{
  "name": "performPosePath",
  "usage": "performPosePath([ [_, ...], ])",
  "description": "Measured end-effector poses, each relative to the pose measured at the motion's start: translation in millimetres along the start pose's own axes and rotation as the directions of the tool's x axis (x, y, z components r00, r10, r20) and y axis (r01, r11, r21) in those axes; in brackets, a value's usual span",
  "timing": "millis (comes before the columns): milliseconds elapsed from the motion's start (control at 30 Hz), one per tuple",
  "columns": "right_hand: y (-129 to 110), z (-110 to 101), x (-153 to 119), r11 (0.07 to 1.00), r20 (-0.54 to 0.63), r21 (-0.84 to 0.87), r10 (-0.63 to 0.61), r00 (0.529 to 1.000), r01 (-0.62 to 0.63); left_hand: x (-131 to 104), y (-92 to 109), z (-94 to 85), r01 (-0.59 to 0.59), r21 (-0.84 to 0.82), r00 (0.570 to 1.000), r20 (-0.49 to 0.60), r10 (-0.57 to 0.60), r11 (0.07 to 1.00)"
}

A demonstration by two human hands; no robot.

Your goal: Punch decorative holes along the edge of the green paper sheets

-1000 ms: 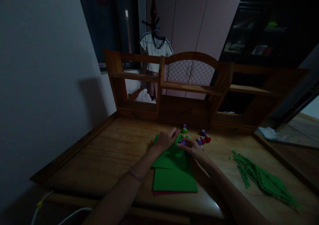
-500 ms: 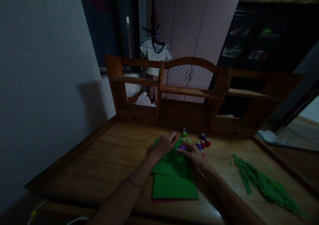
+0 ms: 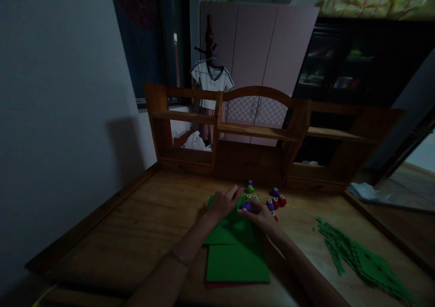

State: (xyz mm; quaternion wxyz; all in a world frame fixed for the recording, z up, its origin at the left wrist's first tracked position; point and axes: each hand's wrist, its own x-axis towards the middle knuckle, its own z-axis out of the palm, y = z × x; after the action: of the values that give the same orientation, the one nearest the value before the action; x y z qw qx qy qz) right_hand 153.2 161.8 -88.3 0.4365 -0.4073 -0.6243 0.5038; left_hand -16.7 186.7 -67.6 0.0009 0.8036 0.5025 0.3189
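My right hand point(image 3: 261, 215) pinches a small purple piece point(image 3: 246, 206), rounded and knob-like, above the far part of a green sheet point(image 3: 222, 229). My left hand point(image 3: 222, 205) lies over the same sheet's far left part, its fingers close together and bent; what is under them is hidden. Beneath is a second green sheet point(image 3: 238, 264), with a red edge showing along its near side. Just beyond my hands stand small green pieces with white eye-like tops, such as one green piece point(image 3: 250, 189). Purple and red ones, including a red piece point(image 3: 282, 201), stand to the right.
Green perforated scraps point(image 3: 367, 261) lie on the right of the wooden table point(image 3: 136, 225). A wooden shelf unit point(image 3: 258, 130) rises along the table's back edge. A white wall point(image 3: 68, 117) borders the left side. Clear plastic point(image 3: 365, 189) sits beyond the right edge.
The camera has tilted up a little, so everything sits lower. The purple piece, still in my right hand, has shifted slightly left towards my left hand and shows more. The upper green sheet looks slightly shifted.
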Motion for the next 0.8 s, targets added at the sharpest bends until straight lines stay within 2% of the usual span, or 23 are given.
performPosePath([
  [300, -15, -2, -3, 0.991, -0.088, 0.095, 0.099, 0.991, -0.091, 1, 0, 0.7, 0.040, 0.000, 0.998, 0.041, -0.040, 0.999],
  [533, -6, -10, 3, 0.940, -0.234, 0.307, 0.227, 0.945, -0.150, 1, -2, 2.9, 0.047, 0.006, 0.996, 0.070, -0.047, 0.999],
  [667, -9, -12, 2, 0.928, -0.261, 0.333, 0.260, 0.930, -0.166, 1, -4, 3.2, 0.050, 0.030, 0.993, 0.108, -0.053, 0.998],
  [800, -13, -12, -1, 0.937, -0.238, 0.312, 0.235, 0.942, -0.155, 1, -2, 0.9, 0.072, 0.012, 0.991, 0.116, -0.073, 0.997],
])
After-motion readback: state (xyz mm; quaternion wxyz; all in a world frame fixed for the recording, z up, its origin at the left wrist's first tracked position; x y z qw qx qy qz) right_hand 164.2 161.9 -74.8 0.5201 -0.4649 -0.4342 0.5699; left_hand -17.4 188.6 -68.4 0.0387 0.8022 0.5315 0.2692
